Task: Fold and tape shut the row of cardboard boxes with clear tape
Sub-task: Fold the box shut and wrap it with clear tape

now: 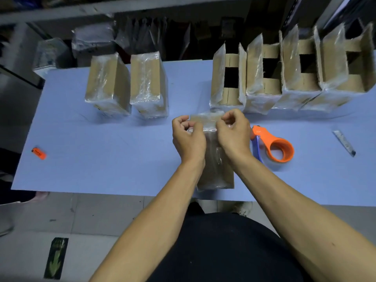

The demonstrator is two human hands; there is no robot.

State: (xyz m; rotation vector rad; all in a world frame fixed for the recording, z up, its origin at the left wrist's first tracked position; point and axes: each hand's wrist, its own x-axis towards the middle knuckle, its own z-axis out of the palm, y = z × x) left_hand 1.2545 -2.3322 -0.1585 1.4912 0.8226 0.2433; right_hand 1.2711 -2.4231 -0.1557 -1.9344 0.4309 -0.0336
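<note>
Your box in work [215, 171]: brown cardboard, glossy clear tape over top, standing at near table [122, 159] edge, centre. Your left hand [188, 139] and right hand [234, 135]: fingers curled, pinching tape at box's far top edge. Orange tape dispenser [274, 148] just right of box. Orange tag [39, 153] at left: writing unreadable. Far left: two sealed boxes [126, 84]. Far right: four open boxes [284, 74], flaps upright.

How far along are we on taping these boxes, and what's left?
Done: two closed, taped boxes stand at the table's far left. In hand: the left hand and right hand work at the far end of a fifth-wrapped box lying near the table's front edge; the tape dispenser lies beside it. Left: four boxes at far right, flaps open.
</note>
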